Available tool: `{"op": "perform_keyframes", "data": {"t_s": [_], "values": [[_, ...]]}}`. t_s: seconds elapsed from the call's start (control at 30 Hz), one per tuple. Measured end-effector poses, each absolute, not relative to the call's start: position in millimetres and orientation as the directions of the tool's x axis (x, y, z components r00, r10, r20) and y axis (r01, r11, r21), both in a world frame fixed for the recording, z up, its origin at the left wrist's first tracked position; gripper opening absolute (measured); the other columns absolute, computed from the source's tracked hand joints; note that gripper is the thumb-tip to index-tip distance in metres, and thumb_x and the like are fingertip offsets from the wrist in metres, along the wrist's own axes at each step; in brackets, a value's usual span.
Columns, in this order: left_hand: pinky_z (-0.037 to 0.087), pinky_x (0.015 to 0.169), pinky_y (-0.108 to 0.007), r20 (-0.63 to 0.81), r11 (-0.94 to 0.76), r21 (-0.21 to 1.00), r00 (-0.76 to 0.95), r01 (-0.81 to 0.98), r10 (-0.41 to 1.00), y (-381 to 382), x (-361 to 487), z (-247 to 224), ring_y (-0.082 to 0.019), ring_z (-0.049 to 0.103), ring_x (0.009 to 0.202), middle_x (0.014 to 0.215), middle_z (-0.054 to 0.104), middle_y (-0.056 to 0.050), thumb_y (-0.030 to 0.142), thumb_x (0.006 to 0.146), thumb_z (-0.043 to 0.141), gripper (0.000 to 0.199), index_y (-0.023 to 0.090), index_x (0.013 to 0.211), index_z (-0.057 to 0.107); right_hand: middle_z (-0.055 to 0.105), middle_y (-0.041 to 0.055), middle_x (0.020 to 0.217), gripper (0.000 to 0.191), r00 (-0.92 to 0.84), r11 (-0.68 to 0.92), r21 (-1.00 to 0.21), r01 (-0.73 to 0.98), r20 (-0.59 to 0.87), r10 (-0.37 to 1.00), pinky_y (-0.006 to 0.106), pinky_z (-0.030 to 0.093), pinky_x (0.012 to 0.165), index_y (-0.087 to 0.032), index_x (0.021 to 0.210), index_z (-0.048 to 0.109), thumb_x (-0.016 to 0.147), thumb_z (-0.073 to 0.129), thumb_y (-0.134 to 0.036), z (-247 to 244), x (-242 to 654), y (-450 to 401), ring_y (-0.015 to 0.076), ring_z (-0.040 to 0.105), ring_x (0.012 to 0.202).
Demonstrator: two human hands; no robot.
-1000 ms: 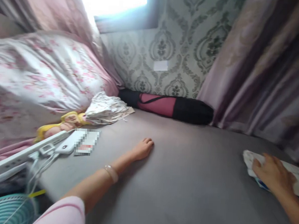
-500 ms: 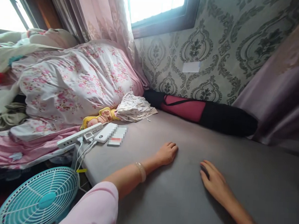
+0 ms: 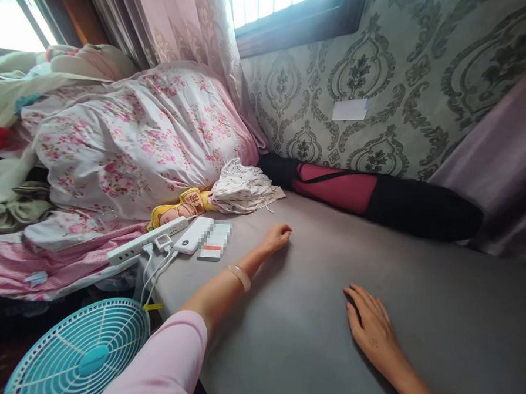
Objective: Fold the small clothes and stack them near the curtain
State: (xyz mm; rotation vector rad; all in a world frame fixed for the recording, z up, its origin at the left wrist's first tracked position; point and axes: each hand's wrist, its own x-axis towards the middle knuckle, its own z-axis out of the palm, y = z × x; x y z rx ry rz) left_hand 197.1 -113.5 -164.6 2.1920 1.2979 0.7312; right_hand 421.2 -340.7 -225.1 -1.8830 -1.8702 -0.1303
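Observation:
A grey sheet-like surface [image 3: 308, 340] spreads beneath both of my hands. My left hand [image 3: 278, 238] is over its middle, a pale bangle [image 3: 240, 277] round the wrist. Its fingers are curled in, with nothing visible in them; the palm side is hidden. Lower and to the right, my right hand [image 3: 371, 323] lies palm down on the grey surface, fingers stretched out and thumb apart, holding nothing. Left of my left hand are a blurred-out flat item [image 3: 215, 241], a white power bank [image 3: 193, 235] and a white power strip [image 3: 146, 242] with cables plugged in.
A black and pink long bag [image 3: 334, 186] lies along the patterned wall. Crumpled pale cloth [image 3: 246, 187] and a yellow cartoon item [image 3: 169, 211] sit by floral bedding [image 3: 129, 137]. A blue fan [image 3: 82, 352] stands at the lower left, below the surface's edge.
My left hand has moved up and left across the grey surface, and its fingers are more curled. My right hand has shifted slightly left. The view has turned a little.

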Motion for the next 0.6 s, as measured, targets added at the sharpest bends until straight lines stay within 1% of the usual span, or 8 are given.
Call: {"op": "perform_keyframes", "data": {"t_s": [0.13, 0.23, 0.3, 0.37, 0.47, 0.6], "values": [[0.051, 0.085, -0.028, 0.232, -0.324, 0.609, 0.229, 0.724, 0.945, -81, 151, -152, -0.018, 0.067, 0.091, 0.099, 0.074, -0.008, 0.013, 0.084, 0.047, 0.030, 0.013, 0.100, 0.071, 0.059, 0.0134, 0.132, 0.043, 0.057, 0.055, -0.236, 0.970, 0.445, 0.894, 0.055, 0.034, 0.109, -0.016, 0.120, 0.060, 0.094, 0.031, -0.034, -229, 420, -341, 0.0288, 0.052, 0.125], [0.050, 0.088, -0.031, 0.274, -0.251, 0.566, 0.108, 0.785, 0.956, -61, 120, -140, -0.019, 0.066, 0.092, 0.096, 0.073, -0.008, 0.012, 0.083, 0.047, 0.030, 0.016, 0.099, 0.071, 0.058, 0.0130, 0.133, 0.042, 0.047, 0.065, -0.227, 0.972, 0.455, 0.889, 0.056, 0.034, 0.109, -0.016, 0.121, 0.059, 0.095, 0.031, -0.033, -230, 418, -341, 0.0288, 0.051, 0.126], [0.048, 0.091, -0.033, 0.313, -0.204, 0.531, 0.033, 0.822, 0.949, -48, 102, -129, -0.021, 0.064, 0.098, 0.101, 0.071, -0.009, 0.012, 0.083, 0.046, 0.031, 0.016, 0.104, 0.069, 0.058, 0.0124, 0.133, 0.042, 0.046, 0.065, -0.227, 0.972, 0.455, 0.889, 0.055, 0.033, 0.110, -0.017, 0.122, 0.058, 0.095, 0.031, -0.032, -229, 417, -342, 0.0282, 0.050, 0.127], [0.044, 0.096, -0.037, 0.353, -0.160, 0.491, -0.027, 0.856, 0.935, -34, 86, -116, -0.024, 0.060, 0.105, 0.109, 0.068, -0.012, 0.013, 0.083, 0.045, 0.034, 0.014, 0.109, 0.067, 0.058, 0.0120, 0.133, 0.041, 0.050, 0.063, -0.231, 0.971, 0.451, 0.891, 0.055, 0.033, 0.110, -0.017, 0.122, 0.058, 0.094, 0.031, -0.032, -228, 416, -342, 0.0277, 0.051, 0.126], [0.037, 0.102, -0.041, 0.395, -0.123, 0.423, -0.060, 0.898, 0.917, -14, 68, -97, -0.028, 0.052, 0.117, 0.119, 0.062, -0.016, 0.013, 0.082, 0.045, 0.037, 0.012, 0.115, 0.063, 0.058, 0.0117, 0.133, 0.041, 0.058, 0.056, -0.240, 0.969, 0.445, 0.894, 0.054, 0.034, 0.109, -0.017, 0.122, 0.059, 0.094, 0.032, -0.031, -225, 415, -343, 0.0277, 0.051, 0.126], [0.034, 0.103, -0.043, 0.357, -0.085, 0.318, -0.036, 0.944, 0.933, 7, 59, -83, -0.032, 0.044, 0.122, 0.127, 0.058, -0.015, 0.017, 0.080, 0.054, 0.042, 0.015, 0.122, 0.057, 0.058, 0.0105, 0.133, 0.040, 0.068, 0.044, -0.240, 0.970, 0.436, 0.897, 0.053, 0.034, 0.110, -0.018, 0.123, 0.058, 0.094, 0.033, -0.029, -223, 414, -344, 0.0268, 0.050, 0.128]]}}
